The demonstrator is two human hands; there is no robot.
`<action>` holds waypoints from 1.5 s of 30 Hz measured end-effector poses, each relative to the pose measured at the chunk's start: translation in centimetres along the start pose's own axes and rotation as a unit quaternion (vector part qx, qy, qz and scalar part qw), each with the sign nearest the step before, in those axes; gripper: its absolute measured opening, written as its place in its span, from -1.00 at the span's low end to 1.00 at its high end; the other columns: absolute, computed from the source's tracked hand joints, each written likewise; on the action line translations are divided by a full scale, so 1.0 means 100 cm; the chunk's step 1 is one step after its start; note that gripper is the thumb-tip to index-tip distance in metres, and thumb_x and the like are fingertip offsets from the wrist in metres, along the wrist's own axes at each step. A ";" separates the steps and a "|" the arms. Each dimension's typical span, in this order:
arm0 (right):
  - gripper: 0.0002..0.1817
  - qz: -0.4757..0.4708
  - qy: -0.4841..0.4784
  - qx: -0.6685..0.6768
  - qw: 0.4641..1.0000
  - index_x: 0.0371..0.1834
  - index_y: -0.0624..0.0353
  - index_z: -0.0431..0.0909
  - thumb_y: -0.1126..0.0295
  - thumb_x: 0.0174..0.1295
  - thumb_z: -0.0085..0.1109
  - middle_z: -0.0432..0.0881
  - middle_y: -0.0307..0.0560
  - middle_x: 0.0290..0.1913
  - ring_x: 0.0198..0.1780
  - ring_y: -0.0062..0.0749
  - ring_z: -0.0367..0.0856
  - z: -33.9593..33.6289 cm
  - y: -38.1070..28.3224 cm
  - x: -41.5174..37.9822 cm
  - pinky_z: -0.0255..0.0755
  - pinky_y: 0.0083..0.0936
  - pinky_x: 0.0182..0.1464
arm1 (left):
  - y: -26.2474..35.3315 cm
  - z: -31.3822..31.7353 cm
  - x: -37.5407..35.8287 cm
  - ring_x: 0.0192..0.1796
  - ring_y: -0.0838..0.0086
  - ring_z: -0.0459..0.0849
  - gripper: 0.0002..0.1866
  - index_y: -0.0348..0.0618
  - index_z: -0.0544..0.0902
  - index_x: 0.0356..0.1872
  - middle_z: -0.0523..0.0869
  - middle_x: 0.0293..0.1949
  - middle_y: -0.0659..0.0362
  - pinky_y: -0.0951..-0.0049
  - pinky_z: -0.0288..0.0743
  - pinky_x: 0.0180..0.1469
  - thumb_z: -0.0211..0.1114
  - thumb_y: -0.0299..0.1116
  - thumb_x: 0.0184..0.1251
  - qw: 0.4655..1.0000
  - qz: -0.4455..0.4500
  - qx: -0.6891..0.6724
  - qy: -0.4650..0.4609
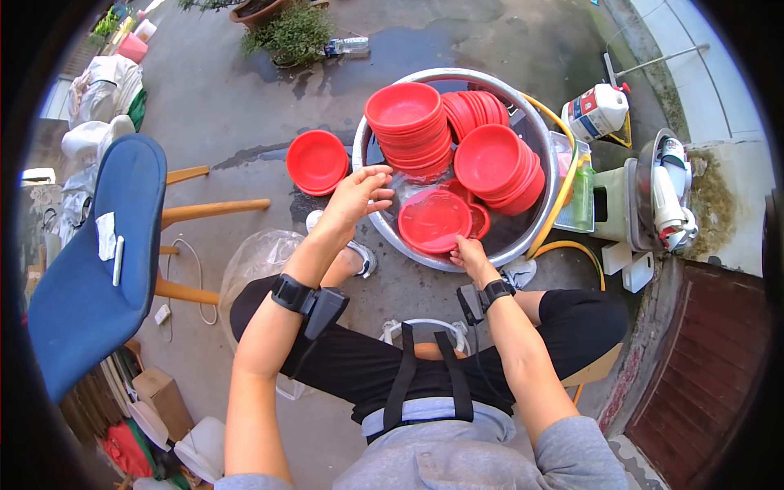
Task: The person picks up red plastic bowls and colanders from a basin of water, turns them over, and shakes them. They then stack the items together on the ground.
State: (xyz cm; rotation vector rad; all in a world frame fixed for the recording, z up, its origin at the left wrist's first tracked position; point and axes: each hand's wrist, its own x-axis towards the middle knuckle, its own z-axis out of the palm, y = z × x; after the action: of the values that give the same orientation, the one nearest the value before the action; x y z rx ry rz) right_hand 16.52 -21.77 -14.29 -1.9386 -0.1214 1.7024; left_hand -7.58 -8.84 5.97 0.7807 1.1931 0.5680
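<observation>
My right hand (469,254) pinches the near rim of a red bowl (435,220), which is tilted in the large metal basin (372,226). Over the basin's left edge, my left hand (362,196) is held with its fingers apart and nothing in them. A tall stack of red bowls (412,135) rises at the back of the basin, and a leaning stack (500,167) lies at its right. More red bowls (474,112) lie on their sides behind these. On the ground left of the basin sit a few stacked red bowls (317,162). Water shows inside the basin.
A blue chair (102,245) with wooden legs stands at the left. The yellow hose (563,192) runs along the basin's right edge. Farther right are a white jug (596,112), a green bottle (582,196) and a grey bin (629,204). A potted plant (290,34) stands at the back.
</observation>
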 end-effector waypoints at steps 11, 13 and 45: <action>-0.86 0.033 -0.214 0.155 0.964 -0.28 0.08 0.53 0.27 0.31 0.07 0.54 -0.28 -0.38 -0.34 -0.53 0.53 -0.007 -0.021 -0.063 0.51 -0.51 -0.19 | -0.055 -0.003 0.025 -0.03 0.53 0.62 -0.63 -0.12 0.57 0.07 0.65 -0.05 0.21 0.42 0.55 0.00 0.24 -0.13 0.38 0.974 -0.081 0.211 0.004; -0.87 0.023 -0.232 0.168 0.958 -0.28 0.07 0.53 0.29 0.32 0.08 0.55 -0.29 -0.38 -0.34 -0.54 0.52 -0.008 -0.024 -0.066 0.50 -0.51 -0.19 | -0.050 0.003 0.024 -0.09 0.55 0.64 -0.67 -0.11 0.59 -0.03 0.67 -0.10 0.23 0.43 0.54 -0.01 0.25 -0.09 0.39 0.987 -0.078 0.128 -0.053; -0.78 -0.462 0.000 -0.135 0.877 -0.09 0.25 0.59 0.34 0.33 0.18 0.68 -0.06 -0.20 -0.17 -0.44 0.65 0.051 -0.065 -0.120 0.49 -0.50 -0.11 | -0.059 0.030 0.019 -0.26 0.66 0.57 -0.79 -0.15 0.58 -0.22 0.63 -0.31 0.32 0.58 0.49 -0.17 0.28 -0.22 0.38 0.992 0.018 0.105 -0.067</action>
State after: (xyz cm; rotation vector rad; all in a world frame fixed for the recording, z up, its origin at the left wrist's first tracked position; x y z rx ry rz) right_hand 11.23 -19.55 -0.88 -1.6124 -1.1398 1.0500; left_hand -4.27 -11.74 0.65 1.0044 1.1272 0.4166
